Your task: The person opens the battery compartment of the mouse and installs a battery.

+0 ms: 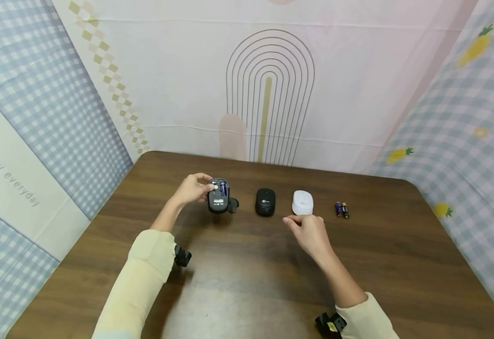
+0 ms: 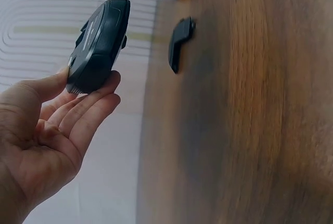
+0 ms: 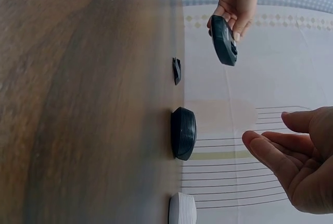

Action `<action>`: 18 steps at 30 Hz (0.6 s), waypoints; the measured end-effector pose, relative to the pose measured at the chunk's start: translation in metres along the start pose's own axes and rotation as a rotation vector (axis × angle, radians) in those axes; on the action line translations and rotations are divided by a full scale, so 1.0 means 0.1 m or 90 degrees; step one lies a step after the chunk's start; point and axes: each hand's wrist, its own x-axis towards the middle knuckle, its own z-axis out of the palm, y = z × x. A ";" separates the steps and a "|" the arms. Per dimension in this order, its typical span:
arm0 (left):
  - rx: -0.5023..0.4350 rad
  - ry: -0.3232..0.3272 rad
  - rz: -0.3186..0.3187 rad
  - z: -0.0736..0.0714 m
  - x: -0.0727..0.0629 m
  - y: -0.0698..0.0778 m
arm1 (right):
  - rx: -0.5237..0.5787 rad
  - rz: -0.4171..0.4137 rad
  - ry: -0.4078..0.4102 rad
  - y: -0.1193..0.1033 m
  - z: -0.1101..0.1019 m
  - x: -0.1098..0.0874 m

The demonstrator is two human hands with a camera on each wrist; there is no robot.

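Note:
My left hand [image 1: 192, 189] grips a black computer mouse [image 1: 218, 202] by its side, holding it above the table with its underside showing. A dark blue battery [image 1: 223, 189] lies in the uncovered compartment of that mouse. Beside it on the table is a loose black battery cover [image 1: 233, 205], also visible in the left wrist view. My right hand [image 1: 312, 233] hovers in front of a white mouse [image 1: 303, 201]; in the right wrist view its thumb and fingers are apart with nothing between them. Between the hands sits another black mouse [image 1: 265, 201], standing upright on the table.
Two small batteries, a blue one [image 1: 338, 209] and a black one [image 1: 345, 210], stand or lie side by side to the right of the white mouse. The brown wooden table [image 1: 247, 282] ends at a patterned cloth backdrop [image 1: 179, 84], with checked cloth at both sides.

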 end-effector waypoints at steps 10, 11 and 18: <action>0.028 0.041 -0.019 -0.06 0.14 -0.14 | 0.005 0.017 -0.010 0.04 0.01 -0.01; 0.032 0.045 -0.021 -0.06 0.14 -0.16 | 0.007 0.019 -0.014 0.04 0.01 -0.02; 0.044 0.055 -0.042 -0.08 0.17 -0.29 | 0.013 0.024 -0.019 0.05 0.03 -0.03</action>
